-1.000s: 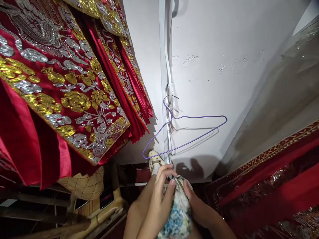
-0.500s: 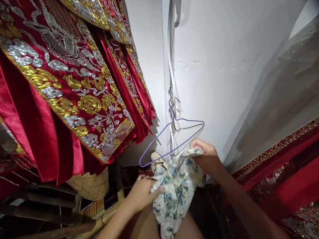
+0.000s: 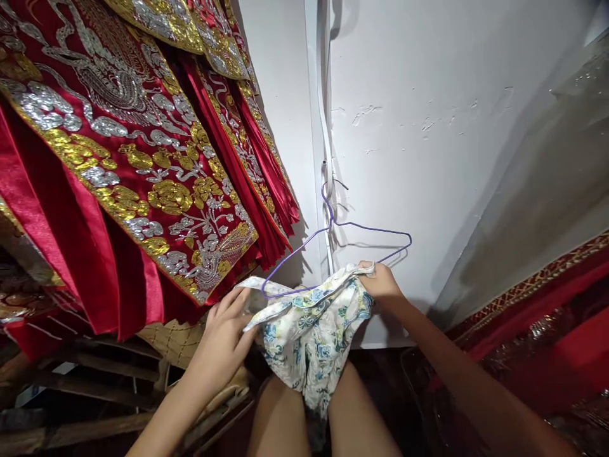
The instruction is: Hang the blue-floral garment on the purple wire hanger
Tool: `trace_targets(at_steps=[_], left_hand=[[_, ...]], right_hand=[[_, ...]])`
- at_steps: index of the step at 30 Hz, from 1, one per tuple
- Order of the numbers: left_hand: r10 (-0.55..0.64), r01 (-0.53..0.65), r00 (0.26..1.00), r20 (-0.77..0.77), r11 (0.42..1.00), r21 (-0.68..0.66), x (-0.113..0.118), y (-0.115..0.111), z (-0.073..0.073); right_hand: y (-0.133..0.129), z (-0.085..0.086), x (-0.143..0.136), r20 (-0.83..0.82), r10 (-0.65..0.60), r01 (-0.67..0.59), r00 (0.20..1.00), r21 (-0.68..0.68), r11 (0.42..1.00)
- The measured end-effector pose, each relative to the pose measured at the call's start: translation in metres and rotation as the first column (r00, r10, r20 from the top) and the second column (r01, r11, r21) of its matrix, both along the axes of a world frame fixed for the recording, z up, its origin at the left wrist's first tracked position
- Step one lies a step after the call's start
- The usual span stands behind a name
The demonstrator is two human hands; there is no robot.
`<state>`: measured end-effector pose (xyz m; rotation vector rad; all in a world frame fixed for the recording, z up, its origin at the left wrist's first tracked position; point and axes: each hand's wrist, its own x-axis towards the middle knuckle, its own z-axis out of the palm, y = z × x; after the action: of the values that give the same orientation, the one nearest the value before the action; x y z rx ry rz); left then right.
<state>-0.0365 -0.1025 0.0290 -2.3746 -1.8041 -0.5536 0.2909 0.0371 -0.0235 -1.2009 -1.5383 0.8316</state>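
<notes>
Spreading above the bare legs (image 3: 285,416), the flowered garment (image 3: 314,339) hangs between the left hand (image 3: 228,324) and the right hand (image 3: 379,281). The left grip clasps one end of its edge, and the right grip pinches the opposite end. Half a second ago the cloth sat lower, apart from the left corner of the purple hanger (image 3: 332,221); now it is raised and opened, and that corner appears to lie between its two edges (folds make this hard to confirm). That overlap probably means cloth and wire must be managed together. Farther off, a red embroidered costume (image 3: 171,197) hangs to the left, and the hanger hooks onto a white strap (image 3: 327,143) before the pale wall (image 3: 404,127).
</notes>
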Motion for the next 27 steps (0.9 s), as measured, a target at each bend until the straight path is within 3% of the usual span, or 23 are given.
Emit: trace_targets(at_steps=[6,10,13,15,17,19,20,22,24,26,27], left_hand=[[-0.19,0.142,0.962,0.198,0.962,0.232,0.04,0.034,0.028],[-0.194,0.042,0.901,0.388,0.929,0.368,0.071,0.074,0.039],[-0.207,0.023,0.86,0.466,0.928,0.371,0.073,0.097,0.039],[-0.233,0.078,0.871,0.433,0.935,0.345,0.067,0.105,0.037],[-0.252,0.113,0.887,0.387,0.931,0.347,0.059,0.108,0.037],[-0.286,0.153,0.896,0.34,0.917,0.369,0.055,0.107,0.04],[-0.302,0.176,0.902,0.309,0.91,0.376,0.054,0.107,0.042],[-0.276,0.174,0.93,0.243,0.913,0.37,0.055,0.106,0.048],[-0.167,0.08,0.963,0.214,0.928,0.363,0.055,0.108,0.052],[-0.066,-0.037,0.96,0.272,0.933,0.357,0.053,0.113,0.053],[-0.048,-0.072,0.94,0.338,0.94,0.333,0.051,0.116,0.052]], right_hand=[[-0.028,0.001,-0.014,-0.08,0.034,-0.033,0.996,0.012,0.999],[-0.041,0.007,-0.028,-0.122,0.078,-0.074,0.989,0.035,0.997],[-0.05,0.012,-0.017,-0.148,0.092,-0.083,0.985,0.07,0.994],[-0.053,0.015,0.002,-0.217,0.031,-0.004,0.976,0.125,0.992],[-0.049,0.02,0.029,-0.296,-0.113,0.174,0.949,0.189,0.966],[-0.04,0.029,0.058,-0.285,-0.258,0.325,0.923,0.223,0.919],[-0.035,0.036,0.071,-0.231,-0.291,0.341,0.928,0.219,0.914],[-0.025,0.051,0.093,-0.091,-0.228,0.239,0.969,0.131,0.962],[-0.022,0.067,0.104,-0.016,0.017,-0.018,1.0,-0.067,0.998],[-0.027,0.076,0.102,-0.058,0.219,-0.226,0.974,-0.197,0.954],[-0.031,0.078,0.097,-0.084,0.247,-0.259,0.965,-0.188,0.947]])
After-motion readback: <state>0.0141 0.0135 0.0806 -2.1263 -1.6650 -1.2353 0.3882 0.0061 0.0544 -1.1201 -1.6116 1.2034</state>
